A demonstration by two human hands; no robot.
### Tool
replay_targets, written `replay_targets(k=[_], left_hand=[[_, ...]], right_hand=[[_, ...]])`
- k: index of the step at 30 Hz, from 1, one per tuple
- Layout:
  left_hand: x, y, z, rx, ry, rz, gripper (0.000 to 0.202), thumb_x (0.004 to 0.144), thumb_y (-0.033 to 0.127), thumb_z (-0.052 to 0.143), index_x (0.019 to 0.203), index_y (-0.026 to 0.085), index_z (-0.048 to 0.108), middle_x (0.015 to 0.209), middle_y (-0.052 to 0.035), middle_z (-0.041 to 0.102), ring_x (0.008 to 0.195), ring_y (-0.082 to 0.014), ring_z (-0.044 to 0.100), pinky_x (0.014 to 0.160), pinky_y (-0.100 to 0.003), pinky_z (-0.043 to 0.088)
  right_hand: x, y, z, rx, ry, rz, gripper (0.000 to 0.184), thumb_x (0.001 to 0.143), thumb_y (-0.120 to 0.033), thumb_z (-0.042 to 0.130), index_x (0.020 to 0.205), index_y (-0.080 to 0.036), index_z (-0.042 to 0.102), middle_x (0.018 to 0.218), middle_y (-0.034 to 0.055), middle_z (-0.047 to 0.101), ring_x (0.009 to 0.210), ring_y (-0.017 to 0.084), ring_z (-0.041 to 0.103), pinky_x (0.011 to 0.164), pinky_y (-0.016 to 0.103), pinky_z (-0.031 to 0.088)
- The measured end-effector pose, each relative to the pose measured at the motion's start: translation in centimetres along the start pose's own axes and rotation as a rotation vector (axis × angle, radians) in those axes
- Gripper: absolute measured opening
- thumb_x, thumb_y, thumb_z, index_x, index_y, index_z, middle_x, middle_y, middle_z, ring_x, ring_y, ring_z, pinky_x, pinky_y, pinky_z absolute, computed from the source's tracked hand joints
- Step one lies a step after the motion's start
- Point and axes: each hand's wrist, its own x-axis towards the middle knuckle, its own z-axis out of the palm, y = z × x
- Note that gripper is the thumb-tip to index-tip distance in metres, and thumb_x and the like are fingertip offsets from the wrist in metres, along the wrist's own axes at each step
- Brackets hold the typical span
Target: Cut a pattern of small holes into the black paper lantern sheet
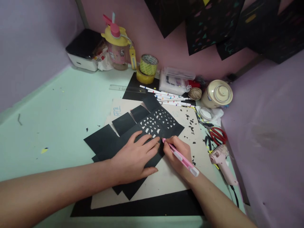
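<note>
A sheet of black paper [128,134], slit into flaps at its upper left, lies on a pale board [152,186]. Many small triangles and other shapes are cut through its right part. My left hand [136,155] rests flat on the paper with the fingers spread, fingertips just below the cut-outs. In my right hand [177,152] is a pink craft knife [182,158], gripped like a pen. Its tip end meets the paper close to my left fingertips; the blade itself is too small to make out.
Black scraps [190,122] litter the board's right side. Beyond it lie red-handled scissors [218,136] and a glue gun [223,161]. White sticks [169,96], a clear ruler [127,88], tape rolls [147,68], a drink bottle [117,47] and a lidded jar [218,93] stand or lie at the back.
</note>
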Motion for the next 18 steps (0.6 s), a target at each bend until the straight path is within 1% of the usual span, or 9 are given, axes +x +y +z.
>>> replay_targets(k=[3,5,8,9,11,12,14,16,18], left_hand=[[0.0,-0.1,-0.1,-0.003,-0.007,0.007,0.059,0.089,0.058,0.049,0.131,0.016,0.053,0.144,-0.0094,0.048,0.127,-0.0317,0.042,0.110,-0.053,0.019],[0.1,-0.4,-0.2,-0.013,-0.019,0.027,0.059,0.089,0.058,0.050,0.132,0.016,0.052,0.144,-0.0096,0.048,0.127,-0.0317,0.042,0.110,-0.053,0.019],[0.3,-1.4,-0.7,-0.044,-0.030,0.093,0.059,0.087,0.056,0.054,0.133,0.017,0.052,0.143,-0.0097,0.050,0.126,-0.0316,0.043,0.110,-0.052,0.019],[0.4,-1.8,-0.9,-0.057,-0.034,0.120,0.059,0.087,0.054,0.056,0.133,0.018,0.052,0.143,-0.0096,0.050,0.126,-0.0316,0.044,0.110,-0.052,0.020],[0.5,-2.7,-1.4,-0.089,-0.049,0.177,0.056,0.086,0.053,0.057,0.131,0.019,0.054,0.142,-0.0089,0.050,0.125,-0.0313,0.045,0.109,-0.051,0.022],[0.6,-3.1,-1.7,-0.106,-0.062,0.203,0.053,0.086,0.052,0.058,0.130,0.021,0.055,0.142,-0.0082,0.051,0.125,-0.0311,0.045,0.109,-0.051,0.023],[0.8,-3.8,-2.2,-0.147,-0.085,0.239,0.049,0.086,0.050,0.059,0.128,0.023,0.057,0.140,-0.0072,0.053,0.124,-0.0307,0.046,0.108,-0.049,0.025],[1.0,-4.2,-2.7,-0.196,-0.108,0.267,0.044,0.087,0.048,0.060,0.124,0.024,0.061,0.138,-0.0061,0.056,0.124,-0.0300,0.047,0.108,-0.048,0.026],[1.1,-4.4,-2.9,-0.249,-0.131,0.289,0.036,0.087,0.045,0.061,0.118,0.026,0.065,0.135,-0.0044,0.058,0.124,-0.0283,0.048,0.108,-0.047,0.026]], right_hand=[[0.2,0.2,-0.1,0.102,0.104,0.098,0.007,0.086,-0.018,0.060,0.080,-0.022,0.059,0.069,-0.0018,0.061,0.058,0.011,0.054,0.055,0.024,0.042],[0.6,0.3,-0.4,0.170,0.138,0.139,0.001,0.085,-0.021,0.062,0.085,-0.022,0.063,0.075,-0.0004,0.064,0.065,0.013,0.058,0.059,0.025,0.046],[1.4,0.2,-1.7,0.221,0.057,0.130,0.011,0.084,-0.024,0.065,0.094,-0.023,0.069,0.089,0.0029,0.068,0.080,0.017,0.063,0.070,0.029,0.050],[1.6,0.0,-2.3,0.221,0.007,0.141,0.012,0.085,-0.025,0.065,0.095,-0.024,0.070,0.091,0.0036,0.069,0.082,0.018,0.064,0.071,0.030,0.051],[1.9,-0.5,-3.6,0.200,-0.088,0.193,0.010,0.083,-0.026,0.067,0.091,-0.025,0.072,0.087,0.0032,0.071,0.080,0.018,0.065,0.070,0.030,0.052],[1.9,-0.8,-4.4,0.186,-0.098,0.214,0.010,0.082,-0.026,0.068,0.091,-0.025,0.073,0.087,0.0032,0.071,0.079,0.018,0.065,0.069,0.030,0.052],[1.9,-1.2,-5.7,0.180,-0.011,0.180,0.008,0.082,-0.026,0.067,0.088,-0.025,0.073,0.083,0.0030,0.071,0.075,0.018,0.064,0.065,0.030,0.050],[1.9,-1.2,-6.7,0.228,0.041,0.100,0.010,0.081,-0.021,0.065,0.087,-0.025,0.072,0.083,0.0032,0.069,0.077,0.019,0.063,0.067,0.031,0.049],[1.9,-1.0,-7.2,0.302,0.001,0.077,0.009,0.081,-0.019,0.062,0.083,-0.024,0.070,0.079,0.0022,0.067,0.074,0.018,0.061,0.064,0.030,0.047]])
